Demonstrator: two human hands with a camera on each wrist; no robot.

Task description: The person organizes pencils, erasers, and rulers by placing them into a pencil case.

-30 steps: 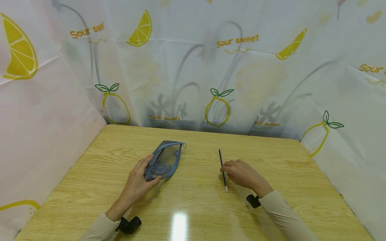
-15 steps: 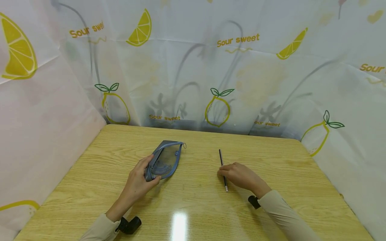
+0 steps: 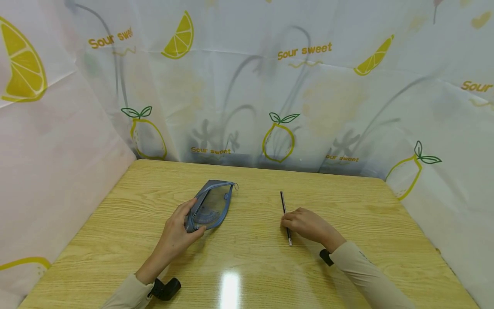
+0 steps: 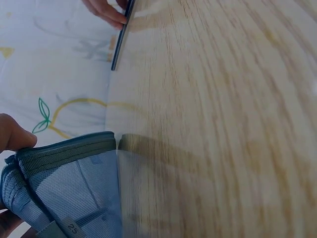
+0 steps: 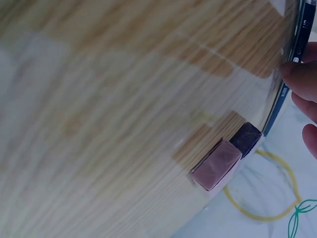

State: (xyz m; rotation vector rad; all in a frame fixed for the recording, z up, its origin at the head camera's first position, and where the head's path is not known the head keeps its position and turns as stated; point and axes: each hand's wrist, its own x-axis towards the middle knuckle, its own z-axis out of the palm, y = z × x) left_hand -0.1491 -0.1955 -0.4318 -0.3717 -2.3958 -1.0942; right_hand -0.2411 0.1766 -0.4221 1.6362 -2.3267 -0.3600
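My left hand point(image 3: 175, 234) grips the near left end of a grey-blue mesh pencil case point(image 3: 217, 204), thumb on one side and fingers on the other. A clear protractor point(image 3: 206, 216) shows through the mesh. In the left wrist view the zip edge of the pencil case point(image 4: 74, 173) fills the lower left. To the right, my right hand point(image 3: 308, 225) pinches a dark pencil point(image 3: 283, 201) around its middle; the pencil's pale end point(image 3: 290, 242) points towards me. The right wrist view shows white lettering on the pencil point(image 5: 302, 34) and my thumb point(image 5: 299, 79) against it.
Only the right wrist view shows a small pinkish block with a dark end point(image 5: 215, 166), on the wood near the pencil's far tip. The wooden table point(image 3: 247, 266) meets a lemon-printed sheet point(image 3: 239, 94) at its back edge.
My right hand has shifted slightly along the pencil towards its pale end, its fingers now closer around it. The pencil, left hand and pencil case stay in place.
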